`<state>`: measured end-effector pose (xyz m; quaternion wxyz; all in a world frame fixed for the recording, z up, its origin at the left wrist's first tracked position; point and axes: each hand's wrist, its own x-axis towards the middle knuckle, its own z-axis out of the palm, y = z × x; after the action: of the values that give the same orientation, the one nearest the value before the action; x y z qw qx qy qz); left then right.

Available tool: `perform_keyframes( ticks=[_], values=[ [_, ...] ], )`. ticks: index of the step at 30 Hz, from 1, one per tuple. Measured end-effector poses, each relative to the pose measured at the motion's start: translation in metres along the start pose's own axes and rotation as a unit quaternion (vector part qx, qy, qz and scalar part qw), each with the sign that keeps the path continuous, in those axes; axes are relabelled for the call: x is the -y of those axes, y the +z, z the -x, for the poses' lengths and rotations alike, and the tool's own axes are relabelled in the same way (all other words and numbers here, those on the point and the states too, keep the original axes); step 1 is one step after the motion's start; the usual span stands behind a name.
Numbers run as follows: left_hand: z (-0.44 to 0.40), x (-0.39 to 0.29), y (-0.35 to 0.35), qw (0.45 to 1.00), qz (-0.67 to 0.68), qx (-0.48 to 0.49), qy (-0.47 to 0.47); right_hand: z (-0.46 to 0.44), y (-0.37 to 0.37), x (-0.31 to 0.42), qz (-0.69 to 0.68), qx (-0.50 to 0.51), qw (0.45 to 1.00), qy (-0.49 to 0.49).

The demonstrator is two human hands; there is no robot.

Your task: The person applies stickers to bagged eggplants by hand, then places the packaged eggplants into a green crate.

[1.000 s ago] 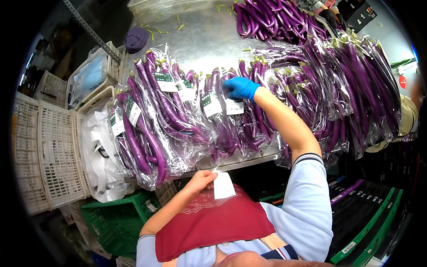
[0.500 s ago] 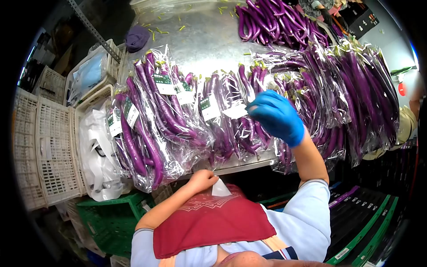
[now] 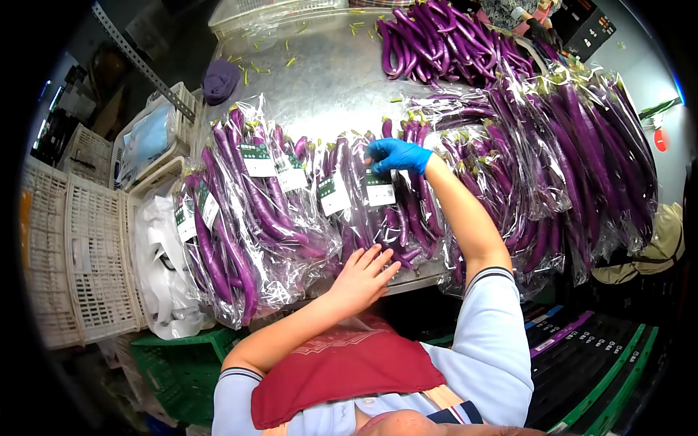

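Note:
Several clear bags of long purple eggplants lie side by side on the metal table (image 3: 320, 87). My right hand (image 3: 397, 157), in a blue glove, is at the upper end of a bagged bunch (image 3: 392, 218), just above its white and green label (image 3: 379, 190). Its fingers are curled, and what they hold, if anything, is hidden. My bare left hand (image 3: 365, 277) lies with spread fingers at the lower ends of the bagged eggplants, by the table's front edge. To the left are more labelled bags (image 3: 265, 196).
Loose eggplants (image 3: 443, 40) are heaped at the back, near a co-worker's gloved hand (image 3: 542, 30). Bagged eggplants (image 3: 582, 145) are piled on the right. White crates (image 3: 102, 254) and a green crate (image 3: 171, 370) stand left. A purple cloth (image 3: 220, 80) lies at the back left.
My left hand has moved up to the bags, and the white paper it held is out of sight. My right hand drew back right, then returned to the bag's upper end.

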<state>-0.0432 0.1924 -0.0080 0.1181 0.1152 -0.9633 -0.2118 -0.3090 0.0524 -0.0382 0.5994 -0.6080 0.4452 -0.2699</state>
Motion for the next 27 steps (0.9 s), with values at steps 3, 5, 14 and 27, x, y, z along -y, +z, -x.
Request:
perform_keyframes(
  ticks=[3, 5, 14, 27],
  values=[
    [0.004, 0.005, 0.018, 0.998, -0.038, 0.05, -0.025, -0.003, 0.014, -0.009, 0.166, -0.089, 0.982, 0.023],
    [0.005, 0.006, 0.02, 0.998, -0.036, 0.052, -0.029, -0.001, 0.024, -0.001, 0.42, -0.127, 0.896, -0.069],
    [0.012, 0.001, 0.023, 0.963, 0.105, -0.106, -0.224, -0.022, -0.014, -0.028, 0.191, -0.277, 0.936, 0.107],
    [-0.001, 0.007, 0.005, 0.937, 0.172, -0.061, -0.296, 0.002, 0.06, -0.125, 0.01, -0.339, 0.939, 0.057]
  ],
)
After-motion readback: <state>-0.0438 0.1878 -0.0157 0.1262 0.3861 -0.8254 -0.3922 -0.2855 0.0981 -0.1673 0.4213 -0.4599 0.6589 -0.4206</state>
